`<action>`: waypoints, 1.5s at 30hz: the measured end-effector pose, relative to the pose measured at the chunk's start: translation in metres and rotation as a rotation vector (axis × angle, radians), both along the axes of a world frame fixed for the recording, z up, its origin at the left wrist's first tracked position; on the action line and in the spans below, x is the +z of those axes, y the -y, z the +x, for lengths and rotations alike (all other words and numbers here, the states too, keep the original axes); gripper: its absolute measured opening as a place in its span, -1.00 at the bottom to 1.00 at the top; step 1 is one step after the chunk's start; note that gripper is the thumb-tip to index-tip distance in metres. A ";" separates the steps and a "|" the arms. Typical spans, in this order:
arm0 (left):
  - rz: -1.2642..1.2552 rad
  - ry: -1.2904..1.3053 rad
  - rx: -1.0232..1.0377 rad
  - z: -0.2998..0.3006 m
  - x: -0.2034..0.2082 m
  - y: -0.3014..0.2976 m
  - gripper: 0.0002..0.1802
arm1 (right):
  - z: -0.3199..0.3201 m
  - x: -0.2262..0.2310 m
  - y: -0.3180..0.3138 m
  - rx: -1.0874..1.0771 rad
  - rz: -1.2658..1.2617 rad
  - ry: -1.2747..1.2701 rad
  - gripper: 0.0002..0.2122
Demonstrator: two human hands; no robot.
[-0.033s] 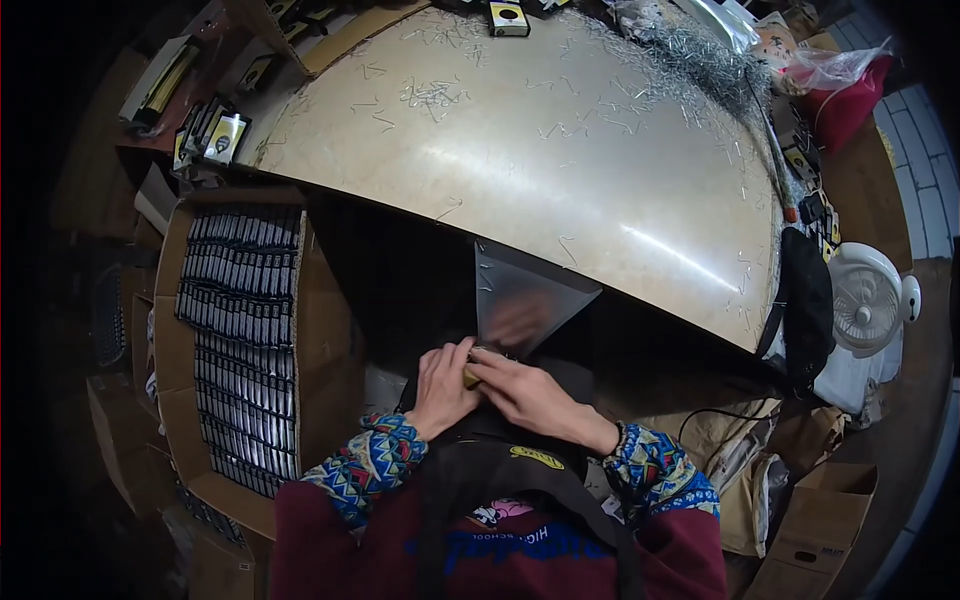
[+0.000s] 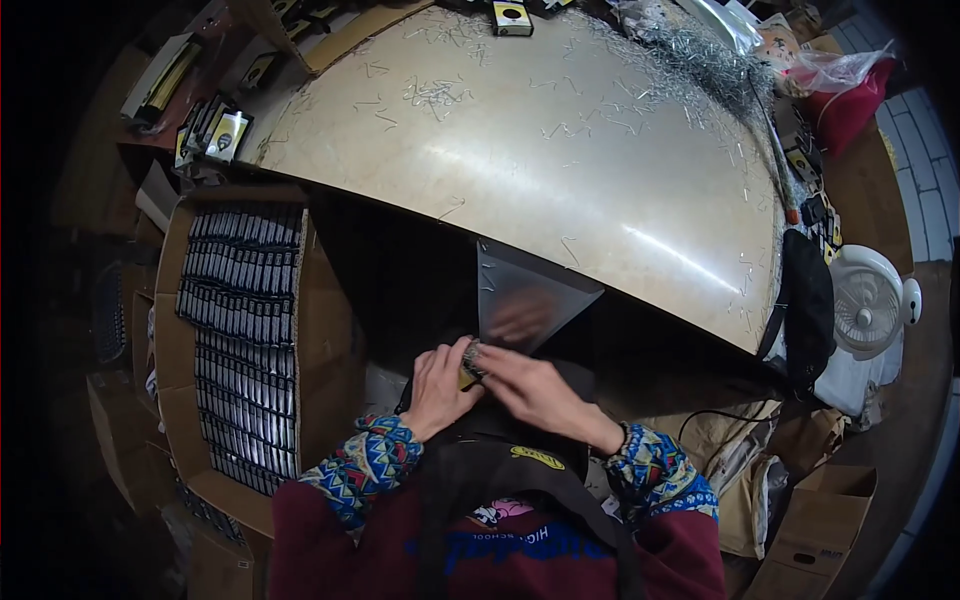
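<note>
A wide, pale table (image 2: 560, 150) fills the upper middle of the view, its top scattered with thin metal staples that pile up thickly toward the far right corner. To the person's left stands an open cardboard box (image 2: 325, 330) packed with rows of small dark packets (image 2: 240, 340) standing on edge. On the right, below the table's edge, sits a small white fan (image 2: 868, 305), with a dark bag (image 2: 806, 300) hanging beside it and more cardboard boxes (image 2: 815, 525) lower down. A shiny metal plate (image 2: 525, 295), triangular in outline, slopes down from the near edge of the table toward the person and mirrors a blurred hand. Just below that plate the two hands meet. The left hand (image 2: 440, 388) is curled, its fingers closed around a small yellowish item (image 2: 469, 374) with a bit of grey at the top; what the item is cannot be told. The right hand (image 2: 535, 388) lies across from the right with its fingers stretched toward the same item, its fingertips pinching it against the left hand. Both wrists wear patterned knit cuffs.
</note>
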State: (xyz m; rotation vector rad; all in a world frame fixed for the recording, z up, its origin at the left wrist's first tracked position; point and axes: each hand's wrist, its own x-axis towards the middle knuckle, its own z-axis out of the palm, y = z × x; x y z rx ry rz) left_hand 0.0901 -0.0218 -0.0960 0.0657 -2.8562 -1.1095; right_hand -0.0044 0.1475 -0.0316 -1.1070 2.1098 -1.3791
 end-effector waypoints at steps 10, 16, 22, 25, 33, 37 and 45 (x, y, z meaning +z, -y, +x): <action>0.121 -0.371 0.023 -0.040 0.056 -0.008 -0.06 | -0.043 0.046 -0.001 -0.244 0.157 0.015 -0.87; 0.182 -0.291 0.073 -0.059 0.074 -0.007 -0.20 | -0.049 0.059 0.002 -0.322 0.044 -0.087 -0.83; 0.210 -0.382 0.040 -0.063 0.077 -0.018 -0.20 | -0.054 0.046 0.013 -0.297 -0.042 -0.494 -0.77; 0.191 -0.312 0.017 -0.062 0.076 -0.011 -0.16 | -0.057 0.044 0.010 -0.281 -0.008 -0.383 -0.81; 0.272 -0.214 -0.030 -0.063 0.078 -0.014 -0.09 | -0.053 0.046 0.010 -0.298 -0.023 -0.346 -0.85; 0.313 -0.123 -0.052 -0.064 0.080 -0.012 -0.08 | -0.056 0.047 0.008 -0.295 0.016 -0.350 -0.86; 0.625 0.005 0.145 -0.070 0.084 -0.011 -0.09 | -0.047 0.060 -0.004 -0.256 0.022 0.217 -0.83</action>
